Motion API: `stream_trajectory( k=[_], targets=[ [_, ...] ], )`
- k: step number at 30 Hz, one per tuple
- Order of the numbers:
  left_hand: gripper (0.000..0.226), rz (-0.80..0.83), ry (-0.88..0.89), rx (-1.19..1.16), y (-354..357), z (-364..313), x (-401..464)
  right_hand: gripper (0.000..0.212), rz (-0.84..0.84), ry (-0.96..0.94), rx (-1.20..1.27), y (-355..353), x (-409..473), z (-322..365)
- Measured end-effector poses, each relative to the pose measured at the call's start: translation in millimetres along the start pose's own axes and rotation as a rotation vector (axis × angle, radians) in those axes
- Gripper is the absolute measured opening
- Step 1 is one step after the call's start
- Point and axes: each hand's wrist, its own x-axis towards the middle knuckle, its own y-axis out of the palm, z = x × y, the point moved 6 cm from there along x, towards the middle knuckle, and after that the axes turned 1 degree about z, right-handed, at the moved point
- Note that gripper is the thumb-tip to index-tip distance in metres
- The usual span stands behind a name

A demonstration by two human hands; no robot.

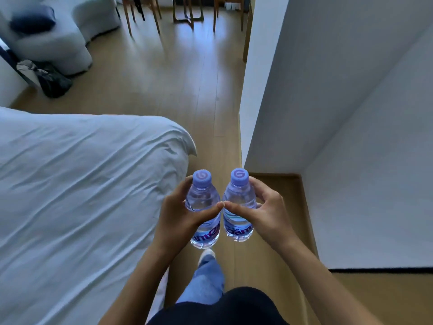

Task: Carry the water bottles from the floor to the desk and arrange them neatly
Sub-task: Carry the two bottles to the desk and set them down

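I hold two clear water bottles with purple caps upright in front of me, side by side and almost touching. My left hand (181,215) is wrapped around the left bottle (202,195). My right hand (266,214) grips the right bottle (239,193). Both thumbs lie across the bottles' fronts and meet between them. The bottles hang above the wooden floor (178,73), over my jeans leg and shoe. Wooden legs of a desk or chairs (185,12) show at the far end of the room.
A bed with a white duvet (82,184) fills the left side. A white wall corner (269,90) juts out on the right, leaving a narrow floor passage between. A pale sofa (54,41) and a dark bag (52,80) sit at the far left.
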Motion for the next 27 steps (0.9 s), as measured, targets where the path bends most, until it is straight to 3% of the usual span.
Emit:
stream_trajectory(
  k=[8, 17, 27],
  targets=[
    [0.045, 0.015, 0.020, 0.071, -38.6, 11.8, 183.4, 0.067, -0.044, 0.014, 0.031, 20.8, 180.8, 29.6],
    [0.053, 0.008, 0.030, 0.081, -32.3, 46.1, 399.7, 0.060, -0.066, -0.017, 0.035, 11.9, 405.7, 36.7],
    [0.056, -0.022, 0.036, 0.033, -32.6, 54.8, 654.6, 0.047, -0.087, -0.112, -0.021, -12.0, 656.1, 88.1]
  ],
)
